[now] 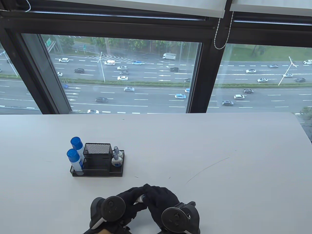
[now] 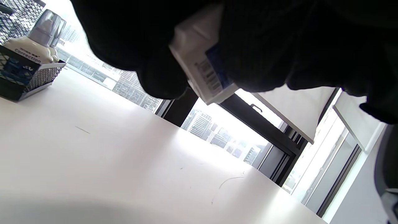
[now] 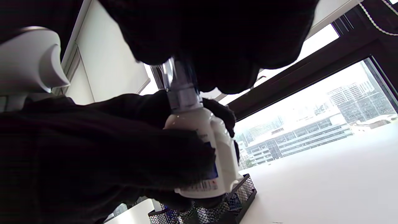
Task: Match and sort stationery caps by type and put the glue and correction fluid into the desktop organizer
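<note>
A white correction fluid bottle (image 3: 205, 146) is held above the surface (image 1: 219, 151), near the organizer (image 1: 97, 163). Its body is wrapped by the left hand (image 1: 126, 202) fingers (image 3: 149, 155), while its cap (image 3: 180, 84) is pinched by the right hand (image 1: 160, 197) fingers (image 3: 217, 62).

A broad white table (image 1: 219, 151) with a rounded far right corner fills the lower half of the frame, its top marked by faint thin scratches (image 1: 207, 168). Behind it, across the upper half, stands a large black-framed window (image 1: 202, 73) with white roller blinds (image 1: 136, 6) and a beaded white pull cord (image 1: 228, 31) at upper right. Grey daylight comes through; outside lies a multi-lane road with cars (image 1: 136, 82).
</note>
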`<state>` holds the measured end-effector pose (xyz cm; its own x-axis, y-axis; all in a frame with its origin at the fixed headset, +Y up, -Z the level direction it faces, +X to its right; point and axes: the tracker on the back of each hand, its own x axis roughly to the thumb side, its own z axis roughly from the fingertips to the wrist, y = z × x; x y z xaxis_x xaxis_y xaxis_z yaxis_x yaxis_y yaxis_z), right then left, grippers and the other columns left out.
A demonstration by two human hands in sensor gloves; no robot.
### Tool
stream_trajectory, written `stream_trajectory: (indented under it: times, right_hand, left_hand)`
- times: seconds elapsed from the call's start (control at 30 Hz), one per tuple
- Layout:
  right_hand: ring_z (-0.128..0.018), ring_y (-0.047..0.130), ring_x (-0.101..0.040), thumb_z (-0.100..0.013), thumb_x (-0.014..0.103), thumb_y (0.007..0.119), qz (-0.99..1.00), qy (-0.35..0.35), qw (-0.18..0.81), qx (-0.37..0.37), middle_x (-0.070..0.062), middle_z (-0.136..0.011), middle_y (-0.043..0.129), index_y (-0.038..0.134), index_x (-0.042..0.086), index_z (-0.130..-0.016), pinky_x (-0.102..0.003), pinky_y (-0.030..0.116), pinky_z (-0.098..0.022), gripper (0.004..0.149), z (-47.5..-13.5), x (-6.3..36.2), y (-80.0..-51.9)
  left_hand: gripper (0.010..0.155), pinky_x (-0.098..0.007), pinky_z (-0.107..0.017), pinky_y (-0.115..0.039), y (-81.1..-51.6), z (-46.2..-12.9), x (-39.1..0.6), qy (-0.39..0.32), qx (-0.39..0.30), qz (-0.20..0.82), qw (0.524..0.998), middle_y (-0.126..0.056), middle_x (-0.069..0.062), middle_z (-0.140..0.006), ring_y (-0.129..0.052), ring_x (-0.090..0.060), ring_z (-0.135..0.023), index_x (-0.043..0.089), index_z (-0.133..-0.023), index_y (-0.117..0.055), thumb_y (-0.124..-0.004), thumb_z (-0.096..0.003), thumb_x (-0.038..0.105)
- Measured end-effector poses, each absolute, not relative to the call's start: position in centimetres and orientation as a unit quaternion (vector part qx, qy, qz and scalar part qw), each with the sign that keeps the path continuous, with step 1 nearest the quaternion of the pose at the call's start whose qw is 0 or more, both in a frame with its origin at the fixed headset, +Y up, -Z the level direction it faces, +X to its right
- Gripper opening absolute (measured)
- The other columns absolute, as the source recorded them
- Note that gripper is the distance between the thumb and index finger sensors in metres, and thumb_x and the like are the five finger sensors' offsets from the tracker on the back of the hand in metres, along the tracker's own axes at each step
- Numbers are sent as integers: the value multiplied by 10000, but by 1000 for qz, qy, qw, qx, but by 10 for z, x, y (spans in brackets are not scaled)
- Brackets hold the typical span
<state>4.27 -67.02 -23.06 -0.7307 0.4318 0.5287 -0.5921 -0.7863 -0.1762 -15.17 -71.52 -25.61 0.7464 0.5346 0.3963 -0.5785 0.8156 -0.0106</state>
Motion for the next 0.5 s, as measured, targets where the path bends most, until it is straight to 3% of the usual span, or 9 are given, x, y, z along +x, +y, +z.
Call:
stream_trajectory:
  times: [0.13,0.27,0.5]
  right_hand:
    - [-691,951,-281,-510,306,812,913,-147,305,230,-75,-843,912,793,197,-931,-475,787,-565,435,-236,44,-677]
    - [-702,944,-284,-510,382,816,921,-136,282,230,-72,-864,901,757,191,-967,-472,780,-565,499,-237,44,-680]
    - [-697,943,-280,-514,378,813,927,-126,270,228,-78,-864,900,757,191,-972,-468,779,-561,498,-237,45,-680]
  left_hand:
    - [575,-451,-594,-860,-718,-257,-153,-193,23,296,935,-929,13,-964,-1066,-238,-780,296,-988,-761,-917,-454,445]
    - [586,-476,-618,-832,-725,-257,-155,-197,26,300,933,-894,33,-996,-1028,-226,-823,316,-1006,-727,-907,-467,459]
    - [586,-498,-648,-804,-728,-256,-151,-202,27,282,938,-861,33,-1029,-986,-243,-882,328,-1033,-689,-880,-493,454]
